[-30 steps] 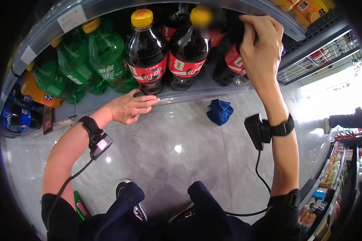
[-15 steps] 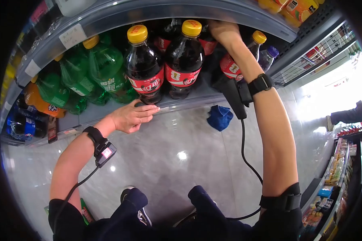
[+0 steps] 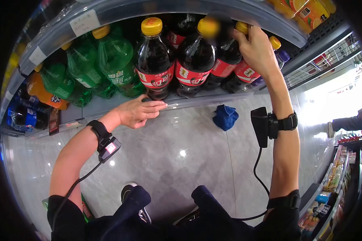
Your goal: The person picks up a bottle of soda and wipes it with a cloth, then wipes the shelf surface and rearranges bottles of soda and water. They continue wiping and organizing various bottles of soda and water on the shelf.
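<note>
My right hand is at the upper right of the shelf, its fingers closed around the yellow cap of a cola bottle with a red label. Left of that bottle stand two more cola bottles in the front row, one near it and another farther left. A further cola bottle is under my right wrist. My left hand lies at the shelf's front edge, below the leftmost cola bottle, fingers stretched to the right and holding nothing visible.
Green soda bottles and an orange soda bottle fill the left of the shelf. An upper shelf edge overhangs the bottles. A blue cloth lies on the floor. Packaged goods line a rack at right.
My right hand has come forward and right from the back of the shelf, with a cola bottle now at the front in its grip. My left hand has barely moved.
</note>
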Demonstrator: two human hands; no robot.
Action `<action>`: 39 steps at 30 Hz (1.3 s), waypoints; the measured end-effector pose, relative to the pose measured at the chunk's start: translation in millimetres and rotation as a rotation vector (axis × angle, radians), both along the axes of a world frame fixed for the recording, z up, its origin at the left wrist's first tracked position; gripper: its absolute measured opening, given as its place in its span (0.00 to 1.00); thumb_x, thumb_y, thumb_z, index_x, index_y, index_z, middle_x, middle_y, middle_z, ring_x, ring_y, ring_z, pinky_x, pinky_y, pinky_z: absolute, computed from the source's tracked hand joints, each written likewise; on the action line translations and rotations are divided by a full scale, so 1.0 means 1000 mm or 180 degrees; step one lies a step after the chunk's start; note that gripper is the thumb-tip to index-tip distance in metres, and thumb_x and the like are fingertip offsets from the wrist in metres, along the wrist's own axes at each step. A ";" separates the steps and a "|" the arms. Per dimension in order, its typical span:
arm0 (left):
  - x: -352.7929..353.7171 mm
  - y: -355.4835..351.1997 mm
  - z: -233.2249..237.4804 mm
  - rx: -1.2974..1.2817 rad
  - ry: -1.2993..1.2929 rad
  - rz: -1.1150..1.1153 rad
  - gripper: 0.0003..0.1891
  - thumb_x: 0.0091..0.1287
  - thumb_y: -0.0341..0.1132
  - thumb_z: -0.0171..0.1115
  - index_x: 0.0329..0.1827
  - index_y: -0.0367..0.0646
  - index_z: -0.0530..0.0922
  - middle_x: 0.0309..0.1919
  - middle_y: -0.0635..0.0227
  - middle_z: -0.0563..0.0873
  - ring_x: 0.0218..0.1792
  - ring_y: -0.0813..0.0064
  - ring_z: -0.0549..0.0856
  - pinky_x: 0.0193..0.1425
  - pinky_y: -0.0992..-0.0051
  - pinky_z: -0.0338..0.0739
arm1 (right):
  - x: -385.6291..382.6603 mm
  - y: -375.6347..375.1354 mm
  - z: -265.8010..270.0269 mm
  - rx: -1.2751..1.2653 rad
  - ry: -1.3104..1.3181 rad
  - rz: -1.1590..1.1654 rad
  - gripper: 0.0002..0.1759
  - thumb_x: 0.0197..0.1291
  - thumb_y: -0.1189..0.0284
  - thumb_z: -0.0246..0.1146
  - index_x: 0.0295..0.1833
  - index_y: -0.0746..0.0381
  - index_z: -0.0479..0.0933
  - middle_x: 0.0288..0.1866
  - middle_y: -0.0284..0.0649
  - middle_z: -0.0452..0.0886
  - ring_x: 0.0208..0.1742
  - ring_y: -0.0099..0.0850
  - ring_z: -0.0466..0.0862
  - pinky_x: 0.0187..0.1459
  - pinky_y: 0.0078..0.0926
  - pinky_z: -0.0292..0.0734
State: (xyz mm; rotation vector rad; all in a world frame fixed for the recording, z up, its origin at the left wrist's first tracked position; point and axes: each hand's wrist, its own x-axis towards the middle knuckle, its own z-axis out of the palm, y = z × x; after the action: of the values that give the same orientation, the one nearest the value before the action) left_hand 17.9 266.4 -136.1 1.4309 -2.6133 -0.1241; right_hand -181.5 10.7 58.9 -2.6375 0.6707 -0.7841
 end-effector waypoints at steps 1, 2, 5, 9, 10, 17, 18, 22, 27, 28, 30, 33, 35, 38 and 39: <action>0.000 0.000 -0.001 0.0008 -0.0033 0.0007 0.28 0.46 0.28 0.63 0.54 0.44 0.71 0.71 0.69 0.65 0.70 0.71 0.65 0.66 0.51 0.62 | 0.002 -0.001 -0.003 0.0098 -0.0107 -0.0072 0.19 0.62 0.66 0.59 0.49 0.74 0.74 0.46 0.62 0.80 0.51 0.57 0.79 0.52 0.42 0.73; 0.000 0.000 -0.001 0.0017 -0.0064 0.0012 0.28 0.46 0.28 0.63 0.54 0.44 0.71 0.71 0.70 0.65 0.70 0.71 0.65 0.66 0.51 0.61 | 0.003 -0.002 -0.007 0.0197 -0.0213 -0.0147 0.21 0.62 0.65 0.60 0.51 0.73 0.73 0.46 0.63 0.80 0.51 0.56 0.79 0.52 0.41 0.73; -0.001 0.000 -0.002 0.0011 -0.0022 0.0028 0.28 0.45 0.28 0.64 0.54 0.44 0.71 0.71 0.69 0.65 0.70 0.71 0.65 0.66 0.51 0.61 | -0.008 -0.001 -0.023 0.0542 -0.0709 0.0044 0.27 0.60 0.64 0.63 0.57 0.73 0.70 0.50 0.60 0.79 0.51 0.55 0.79 0.54 0.39 0.73; -0.002 0.000 0.003 0.0047 -0.0020 -0.0003 0.28 0.45 0.28 0.64 0.54 0.44 0.71 0.71 0.69 0.66 0.70 0.71 0.65 0.66 0.50 0.62 | -0.035 0.027 -0.041 -0.0401 -0.1211 0.0116 0.28 0.59 0.68 0.64 0.62 0.70 0.68 0.54 0.55 0.78 0.52 0.48 0.80 0.53 0.36 0.74; -0.002 -0.001 0.004 0.0053 -0.0029 0.0016 0.26 0.46 0.27 0.63 0.52 0.43 0.72 0.71 0.69 0.65 0.71 0.71 0.63 0.65 0.53 0.63 | -0.042 0.032 -0.044 -0.0220 -0.1314 0.0094 0.27 0.58 0.71 0.65 0.61 0.69 0.69 0.54 0.52 0.78 0.52 0.45 0.81 0.53 0.34 0.75; -0.006 0.000 0.008 0.0082 -0.0278 0.0039 0.30 0.45 0.30 0.65 0.55 0.44 0.70 0.71 0.66 0.66 0.70 0.67 0.66 0.60 0.51 0.66 | -0.060 0.004 -0.039 -0.0358 -0.1943 -0.0755 0.25 0.53 0.70 0.69 0.56 0.65 0.73 0.46 0.45 0.77 0.47 0.35 0.80 0.53 0.31 0.74; -0.009 0.000 0.011 0.0081 -0.0286 0.0010 0.30 0.45 0.30 0.65 0.55 0.44 0.70 0.71 0.66 0.66 0.70 0.67 0.66 0.60 0.51 0.66 | -0.060 -0.004 -0.036 -0.0447 -0.1860 -0.0897 0.27 0.52 0.67 0.70 0.57 0.66 0.72 0.45 0.45 0.77 0.48 0.36 0.79 0.54 0.32 0.73; -0.022 0.004 0.017 0.0012 -0.0415 0.0095 0.31 0.45 0.33 0.66 0.58 0.44 0.71 0.70 0.61 0.66 0.70 0.65 0.66 0.60 0.54 0.67 | -0.046 -0.035 -0.043 0.0111 -0.1874 -0.0812 0.36 0.50 0.57 0.72 0.57 0.70 0.70 0.53 0.53 0.79 0.56 0.43 0.78 0.59 0.34 0.71; -0.044 0.004 0.028 -0.0253 -0.0516 0.0096 0.35 0.44 0.34 0.68 0.61 0.43 0.69 0.70 0.60 0.66 0.70 0.65 0.65 0.66 0.57 0.65 | -0.057 -0.028 -0.054 0.0568 -0.1692 -0.0730 0.27 0.52 0.61 0.70 0.53 0.65 0.73 0.40 0.48 0.83 0.43 0.42 0.83 0.49 0.34 0.74; -0.048 0.003 0.030 -0.0293 -0.0480 0.0046 0.36 0.44 0.35 0.69 0.62 0.43 0.69 0.70 0.60 0.66 0.70 0.65 0.65 0.67 0.57 0.64 | -0.059 -0.019 -0.054 0.0649 -0.1954 -0.0591 0.25 0.52 0.62 0.70 0.52 0.63 0.74 0.40 0.46 0.83 0.42 0.42 0.82 0.48 0.34 0.75; -0.058 0.000 0.029 -0.0290 -0.0430 0.0008 0.34 0.47 0.35 0.67 0.62 0.43 0.70 0.70 0.60 0.66 0.70 0.64 0.65 0.70 0.57 0.62 | -0.082 0.012 -0.054 0.0738 -0.2040 -0.0351 0.20 0.53 0.71 0.69 0.51 0.63 0.75 0.42 0.43 0.83 0.43 0.33 0.82 0.48 0.28 0.75; -0.056 -0.009 0.024 -0.0007 -0.0606 -0.0080 0.34 0.47 0.34 0.67 0.62 0.41 0.69 0.71 0.60 0.64 0.71 0.64 0.64 0.73 0.58 0.59 | -0.111 0.060 -0.049 0.0607 -0.2091 -0.0051 0.20 0.52 0.85 0.66 0.53 0.66 0.74 0.48 0.40 0.82 0.48 0.25 0.81 0.55 0.24 0.74; -0.047 -0.014 0.025 0.0035 -0.0884 -0.0036 0.34 0.47 0.33 0.66 0.61 0.41 0.69 0.71 0.61 0.64 0.71 0.65 0.63 0.75 0.60 0.57 | -0.126 0.080 -0.047 0.0770 -0.2372 0.0432 0.21 0.53 0.87 0.64 0.54 0.69 0.73 0.50 0.42 0.80 0.50 0.26 0.80 0.57 0.25 0.73; -0.032 -0.022 0.014 -0.0268 -0.1384 -0.0147 0.33 0.46 0.32 0.65 0.61 0.39 0.69 0.72 0.63 0.63 0.73 0.68 0.61 0.77 0.65 0.54 | -0.139 0.098 -0.055 0.2137 -0.2443 0.0409 0.21 0.55 0.87 0.63 0.55 0.72 0.72 0.52 0.42 0.78 0.51 0.26 0.79 0.57 0.26 0.73; -0.026 -0.022 0.007 -0.0549 -0.1591 -0.0267 0.33 0.46 0.32 0.64 0.61 0.39 0.69 0.72 0.64 0.63 0.73 0.70 0.60 0.78 0.68 0.53 | -0.140 0.102 -0.063 0.2407 -0.2163 0.0471 0.20 0.54 0.86 0.65 0.54 0.71 0.73 0.50 0.39 0.79 0.50 0.24 0.78 0.55 0.24 0.73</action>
State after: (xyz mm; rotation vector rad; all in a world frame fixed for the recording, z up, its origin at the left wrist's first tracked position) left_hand -8.3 244.6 -128.8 1.4390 -2.9738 0.5012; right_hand -321.9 112.7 -4.3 -1.5854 0.4413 -1.0401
